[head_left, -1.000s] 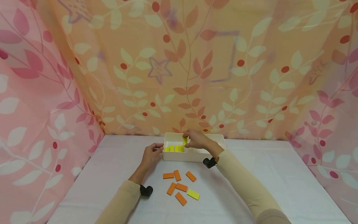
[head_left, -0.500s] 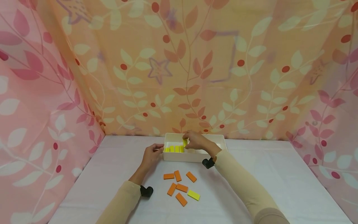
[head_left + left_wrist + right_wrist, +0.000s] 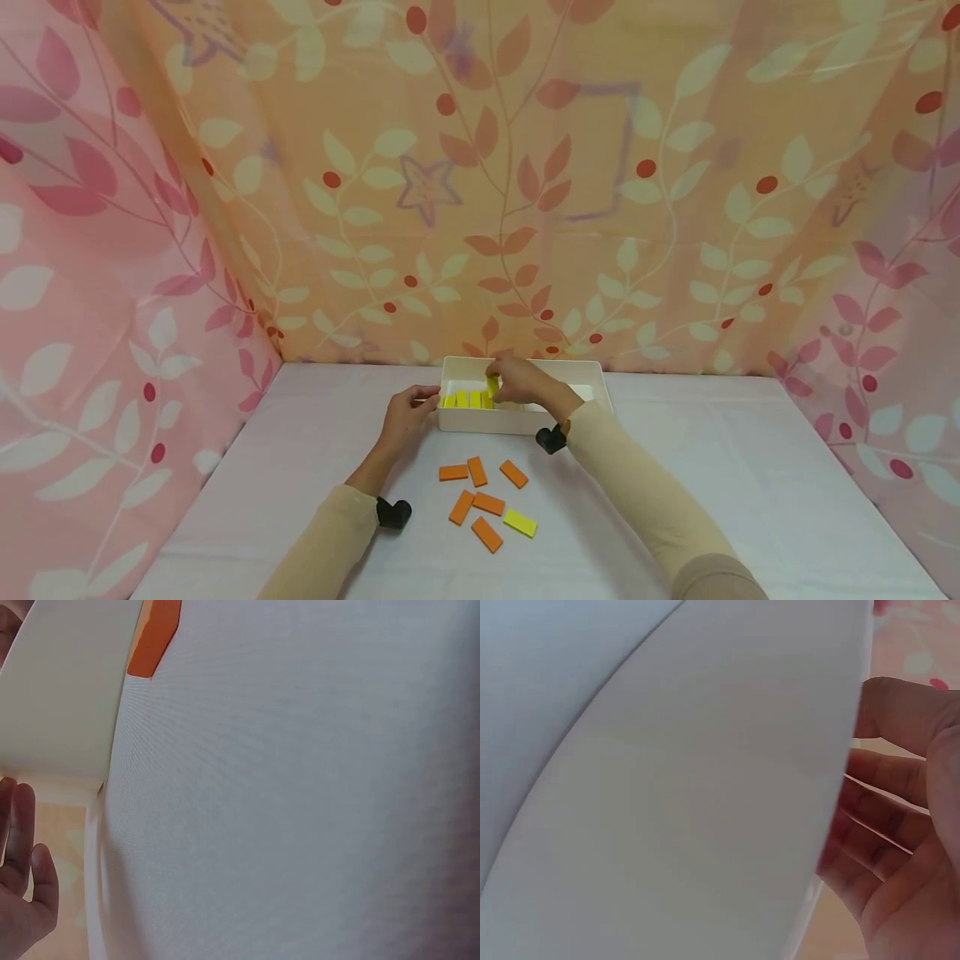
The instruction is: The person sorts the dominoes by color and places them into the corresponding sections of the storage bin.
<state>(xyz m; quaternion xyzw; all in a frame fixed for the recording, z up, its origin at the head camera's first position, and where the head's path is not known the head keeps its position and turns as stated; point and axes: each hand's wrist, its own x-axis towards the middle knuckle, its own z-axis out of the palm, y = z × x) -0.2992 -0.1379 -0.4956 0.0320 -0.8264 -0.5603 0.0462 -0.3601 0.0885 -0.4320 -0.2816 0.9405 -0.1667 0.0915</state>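
My right hand (image 3: pixel 528 383) reaches over the front wall of a long white box (image 3: pixel 480 422) and pinches a yellow domino block (image 3: pixel 492 387) between thumb and fingers. The held block stands on end beside a row of several upright yellow blocks (image 3: pixel 462 400) at the box's left end. In the right wrist view the box wall (image 3: pixel 705 787) hides the fingertips of the right hand (image 3: pixel 904 825). My left hand (image 3: pixel 405 417) touches the box's left end, and in the left wrist view its fingers (image 3: pixel 25 825) look fairly straight against that side.
In front of the box, several orange blocks (image 3: pixel 487 534) and one yellow block (image 3: pixel 520 523) lie flat on the white-covered table (image 3: pixel 315 450). A patterned orange curtain (image 3: pixel 510 208) rises behind the box, with pink curtains (image 3: pixel 112 275) at the sides.
My right hand has moved slightly left and down with the yellow domino block, bringing it close against the row. The left hand stays at the box's end.
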